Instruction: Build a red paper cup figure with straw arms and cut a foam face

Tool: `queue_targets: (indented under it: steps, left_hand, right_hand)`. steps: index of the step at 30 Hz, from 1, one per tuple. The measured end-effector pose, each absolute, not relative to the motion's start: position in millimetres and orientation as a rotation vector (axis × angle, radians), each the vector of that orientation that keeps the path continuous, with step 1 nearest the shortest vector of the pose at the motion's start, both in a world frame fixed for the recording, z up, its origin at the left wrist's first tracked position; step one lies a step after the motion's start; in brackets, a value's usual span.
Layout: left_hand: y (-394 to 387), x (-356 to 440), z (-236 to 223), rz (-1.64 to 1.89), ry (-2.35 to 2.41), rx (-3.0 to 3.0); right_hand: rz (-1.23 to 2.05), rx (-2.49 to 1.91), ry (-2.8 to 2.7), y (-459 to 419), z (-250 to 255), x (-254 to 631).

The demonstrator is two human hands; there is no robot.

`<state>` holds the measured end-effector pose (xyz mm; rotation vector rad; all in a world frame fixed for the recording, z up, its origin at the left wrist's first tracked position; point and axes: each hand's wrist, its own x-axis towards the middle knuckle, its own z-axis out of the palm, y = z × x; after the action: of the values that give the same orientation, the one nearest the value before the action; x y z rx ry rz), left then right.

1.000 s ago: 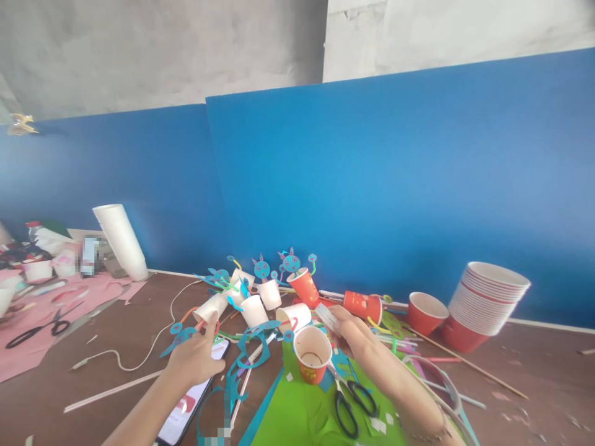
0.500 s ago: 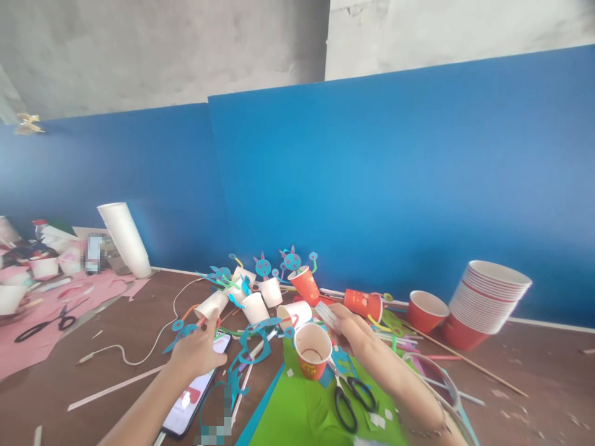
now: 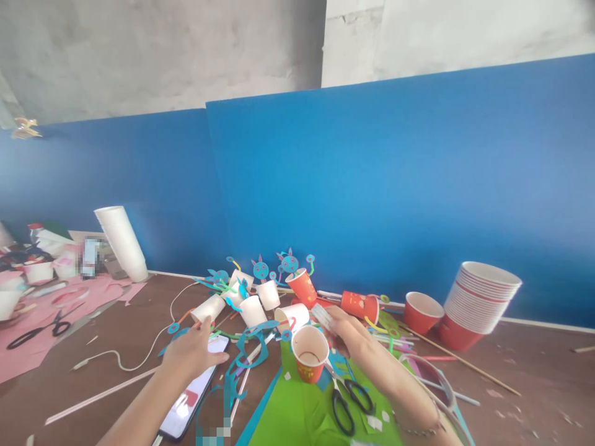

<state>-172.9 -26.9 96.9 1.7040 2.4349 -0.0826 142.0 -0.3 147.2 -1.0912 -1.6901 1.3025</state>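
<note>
My left hand point(image 3: 189, 352) hovers over the upper part of a lit phone point(image 3: 193, 396), thumb and fingers apart with nothing between them. In my right hand point(image 3: 348, 329) is a small flat whitish piece point(image 3: 321, 314), pinched at one end; its kind is unclear. A red paper cup point(image 3: 310, 370) stands upright just left of that hand, its open mouth facing up. Black-handled scissors point(image 3: 346, 396) lie on green paper point(image 3: 290, 412) below my right wrist. Behind the hands are several white cups point(image 3: 252, 311) with blue paper figures point(image 3: 260, 269) attached.
Stacked red-and-white cups point(image 3: 481, 303) and a single red cup point(image 3: 422, 313) stand at right. A thin stick point(image 3: 483, 368) and a roll of tape point(image 3: 439, 381) lie nearby. At left are a leaning white cup stack point(image 3: 121, 244), a white cable point(image 3: 118, 362) and pink paper point(image 3: 28, 347). A blue panel point(image 3: 372, 186) rises behind.
The view has shifted slightly, so most things sit a little further left. Both hands keep nearly the same pose, and the right one still holds the whitish piece.
</note>
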Motion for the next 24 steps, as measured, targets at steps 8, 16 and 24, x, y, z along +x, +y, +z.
queue_targets:
  steps: [8, 16, 24]
  left_hand:
    - [-28.7, -70.6, 158.8, 1.194, 1.668, 1.898]
    - [-18.3, -8.2, 132.0, 1.432, 1.202, 2.133]
    - [-6.7, -8.5, 118.0, 1.530, 1.253, 2.174]
  right_hand:
    - [1.441, -0.975, -1.693, 2.9, 147.6, 140.3]
    - [1.280, -1.003, -1.734, 3.2, 145.0, 147.2]
    - [0.998, -1.038, -1.809, 3.4, 144.0, 140.8]
